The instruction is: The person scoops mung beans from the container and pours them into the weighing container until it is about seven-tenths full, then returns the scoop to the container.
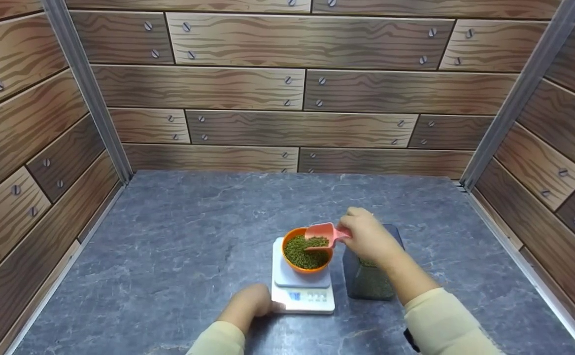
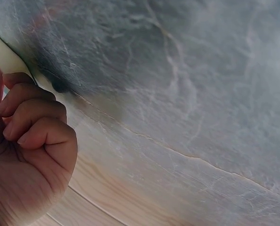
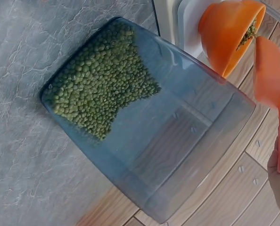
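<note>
My right hand point(image 1: 368, 239) grips the handle of a pink scoop point(image 1: 322, 230). The scoop is tilted over the rim of an orange bowl point(image 1: 287, 236), with mung beans point(image 1: 303, 254) in both. The bowl sits on a white kitchen scale point(image 1: 303, 281) whose display is lit. At the scale's near left corner, my left hand point(image 1: 253, 301) holds the edge with thumb and finger; its other fingers point(image 2: 48, 132) curl into the palm. Right of the scale stands a clear, dark-tinted container point(image 3: 177, 136), partly filled with green mung beans point(image 3: 100, 77).
The grey marbled tabletop point(image 1: 184, 236) stretches around the scale. Wood-patterned panels point(image 1: 248, 88) enclose it at the back and both sides, with metal posts point(image 1: 92, 88) in the corners. The tall container stands close beside the scale, under the right forearm.
</note>
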{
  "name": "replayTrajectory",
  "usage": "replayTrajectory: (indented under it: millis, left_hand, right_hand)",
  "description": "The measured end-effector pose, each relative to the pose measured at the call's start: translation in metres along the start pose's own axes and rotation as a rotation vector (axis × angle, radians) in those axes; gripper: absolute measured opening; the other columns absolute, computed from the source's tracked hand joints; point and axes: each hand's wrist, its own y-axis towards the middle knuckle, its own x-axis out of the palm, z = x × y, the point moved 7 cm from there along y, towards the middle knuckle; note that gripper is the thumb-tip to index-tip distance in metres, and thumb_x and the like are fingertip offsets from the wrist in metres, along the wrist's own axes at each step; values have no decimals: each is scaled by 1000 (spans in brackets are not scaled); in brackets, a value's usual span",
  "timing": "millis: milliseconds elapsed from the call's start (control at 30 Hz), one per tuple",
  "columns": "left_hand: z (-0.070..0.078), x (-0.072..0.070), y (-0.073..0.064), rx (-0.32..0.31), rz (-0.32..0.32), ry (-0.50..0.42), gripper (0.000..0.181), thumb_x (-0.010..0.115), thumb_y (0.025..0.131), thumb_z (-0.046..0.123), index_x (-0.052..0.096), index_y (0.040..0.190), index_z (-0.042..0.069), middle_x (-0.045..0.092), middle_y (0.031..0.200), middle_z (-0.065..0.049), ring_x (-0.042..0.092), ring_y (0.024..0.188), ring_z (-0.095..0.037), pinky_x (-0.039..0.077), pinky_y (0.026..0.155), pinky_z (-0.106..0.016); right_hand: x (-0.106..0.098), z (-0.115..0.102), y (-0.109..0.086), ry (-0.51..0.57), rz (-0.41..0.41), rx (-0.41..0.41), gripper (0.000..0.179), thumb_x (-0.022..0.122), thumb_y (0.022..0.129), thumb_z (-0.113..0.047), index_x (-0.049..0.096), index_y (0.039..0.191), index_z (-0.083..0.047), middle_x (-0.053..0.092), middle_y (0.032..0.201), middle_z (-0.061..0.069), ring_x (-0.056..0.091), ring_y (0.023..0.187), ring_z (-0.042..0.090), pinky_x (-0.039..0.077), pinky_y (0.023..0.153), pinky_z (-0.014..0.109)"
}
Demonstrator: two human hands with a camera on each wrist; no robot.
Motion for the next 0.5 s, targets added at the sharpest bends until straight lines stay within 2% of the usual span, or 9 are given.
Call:
replayTrajectory:
  millis: [267, 500]
  left_hand:
    - [2, -1, -2, 28, 7, 0, 39, 71, 75, 38, 54, 62, 6, 50, 63, -9, 46, 62, -24, 45, 70, -41]
    - [2, -2, -3, 31, 5, -4, 38, 71, 75, 38, 54, 62, 6, 49, 62, -8, 45, 61, -23, 45, 67, -40]
  right_hand:
    - [-7, -19, 0, -182, 93, -161, 13, 72, 75, -11, 59, 75, -8, 46, 75, 1, 44, 70, 20, 39, 61, 32]
    - [-10, -24, -1, -246, 173, -279, 13, 73, 73, -7, 60, 74, -6, 51, 76, 3, 45, 68, 21, 39, 60, 32]
